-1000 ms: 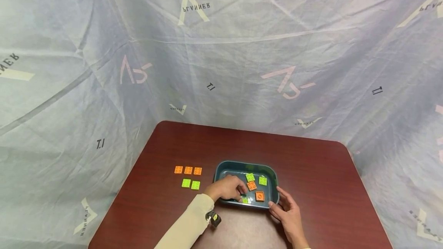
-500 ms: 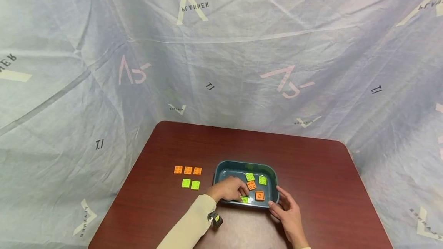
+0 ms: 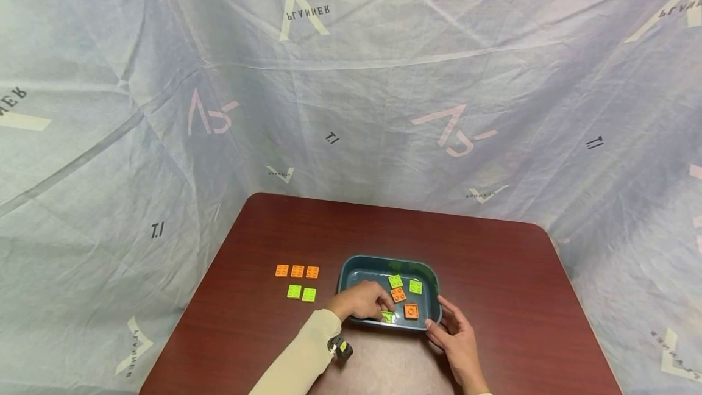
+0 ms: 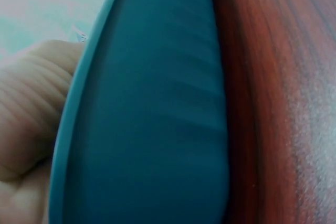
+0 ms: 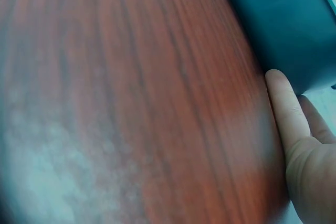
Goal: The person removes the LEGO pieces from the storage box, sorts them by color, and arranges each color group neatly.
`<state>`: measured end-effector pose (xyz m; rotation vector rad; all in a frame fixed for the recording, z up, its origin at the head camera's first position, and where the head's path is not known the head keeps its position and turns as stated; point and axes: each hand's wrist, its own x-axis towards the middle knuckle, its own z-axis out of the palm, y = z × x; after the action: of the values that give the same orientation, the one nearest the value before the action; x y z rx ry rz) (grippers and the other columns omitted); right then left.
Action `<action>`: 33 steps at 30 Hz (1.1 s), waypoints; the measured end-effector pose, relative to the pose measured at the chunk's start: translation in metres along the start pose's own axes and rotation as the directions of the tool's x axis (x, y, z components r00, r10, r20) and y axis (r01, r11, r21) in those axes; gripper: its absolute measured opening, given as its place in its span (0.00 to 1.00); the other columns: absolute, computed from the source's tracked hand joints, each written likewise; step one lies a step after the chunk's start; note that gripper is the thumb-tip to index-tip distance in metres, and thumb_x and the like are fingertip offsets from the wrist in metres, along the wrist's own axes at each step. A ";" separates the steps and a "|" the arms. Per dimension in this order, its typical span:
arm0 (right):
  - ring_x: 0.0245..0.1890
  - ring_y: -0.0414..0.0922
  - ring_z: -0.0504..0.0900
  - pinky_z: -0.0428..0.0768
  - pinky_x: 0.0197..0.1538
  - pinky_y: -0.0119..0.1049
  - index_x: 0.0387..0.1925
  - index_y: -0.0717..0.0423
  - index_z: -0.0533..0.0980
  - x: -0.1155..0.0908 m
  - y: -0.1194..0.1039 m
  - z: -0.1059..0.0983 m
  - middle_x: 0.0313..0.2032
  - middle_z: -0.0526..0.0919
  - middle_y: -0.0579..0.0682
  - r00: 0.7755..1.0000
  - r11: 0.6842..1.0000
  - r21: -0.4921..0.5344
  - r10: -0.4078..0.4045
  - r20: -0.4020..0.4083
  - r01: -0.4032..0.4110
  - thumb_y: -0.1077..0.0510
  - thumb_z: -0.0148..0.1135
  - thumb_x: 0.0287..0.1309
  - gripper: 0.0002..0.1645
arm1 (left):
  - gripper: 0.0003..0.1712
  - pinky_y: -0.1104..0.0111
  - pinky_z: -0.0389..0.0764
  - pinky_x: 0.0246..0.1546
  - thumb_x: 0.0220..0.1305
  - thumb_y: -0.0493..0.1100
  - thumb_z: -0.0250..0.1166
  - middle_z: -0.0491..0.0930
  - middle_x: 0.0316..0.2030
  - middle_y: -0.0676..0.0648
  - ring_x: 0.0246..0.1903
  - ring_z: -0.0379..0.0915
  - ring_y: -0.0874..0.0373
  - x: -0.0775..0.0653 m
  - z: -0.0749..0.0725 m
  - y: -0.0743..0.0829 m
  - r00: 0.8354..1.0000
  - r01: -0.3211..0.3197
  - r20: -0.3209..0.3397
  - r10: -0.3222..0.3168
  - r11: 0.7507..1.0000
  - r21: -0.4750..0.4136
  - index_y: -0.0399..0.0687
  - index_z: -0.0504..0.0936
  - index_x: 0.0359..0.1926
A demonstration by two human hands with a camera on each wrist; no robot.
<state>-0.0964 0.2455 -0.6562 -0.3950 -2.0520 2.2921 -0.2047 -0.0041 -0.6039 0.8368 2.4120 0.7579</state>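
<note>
Green block (image 3: 387,317) lies right beside the left hand (image 3: 364,300); whether pinched, I cannot tell.

Reads "PLANNER" (image 3: 308,13) in dark flipped capitals, several times over, on the hanging grey cloth (image 3: 351,90); shows "T.I" (image 3: 157,230) in black there too, plus large pink letter-like signs (image 3: 203,111), hard to read.

Pale grey creased sheeting (image 3: 356,90) hangs left, far and right, printed with pink and pale-yellow logos (image 3: 454,131) plus black lettering (image 3: 308,13). Reddish-brown wood-grain table (image 3: 493,273) in front, far corners rounded. Whitish glare (image 3: 392,361) on its near side.
</note>
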 end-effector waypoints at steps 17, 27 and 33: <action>0.44 0.41 0.89 0.91 0.42 0.42 0.75 0.55 0.69 0.000 0.000 0.000 0.57 0.83 0.57 1.000 1.000 -0.008 -0.005 -0.001 0.005 0.70 0.73 0.61 0.42 | 0.16 0.74 0.83 0.40 0.67 0.41 0.74 0.89 0.43 0.60 0.37 0.82 0.71 -0.008 -0.008 -0.007 0.998 -0.010 -0.066 -0.004 0.977 -0.214 0.53 0.91 0.55; 0.44 0.39 0.89 0.91 0.43 0.41 0.75 0.54 0.70 0.000 -0.002 0.002 0.56 0.83 0.54 1.000 1.000 -0.020 0.008 -0.010 -0.008 0.70 0.71 0.63 0.41 | 0.15 0.70 0.87 0.38 0.71 0.38 0.70 0.88 0.53 0.56 0.39 0.87 0.64 -0.016 -0.017 -0.008 0.993 -0.046 -0.119 0.006 0.940 -0.337 0.50 0.90 0.57; 0.44 0.39 0.88 0.91 0.43 0.40 0.75 0.54 0.69 -0.001 -0.002 0.002 0.56 0.83 0.55 1.000 1.000 -0.021 0.012 -0.013 -0.013 0.70 0.72 0.62 0.42 | 0.15 0.70 0.83 0.47 0.71 0.44 0.72 0.83 0.49 0.57 0.46 0.78 0.65 -0.020 -0.023 -0.010 0.979 -0.094 -0.198 0.054 0.975 -0.200 0.56 0.90 0.57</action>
<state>-0.0966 0.2437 -0.6538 -0.4240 -2.0748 2.2707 -0.2081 -0.0318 -0.5886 0.8047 2.4211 1.1457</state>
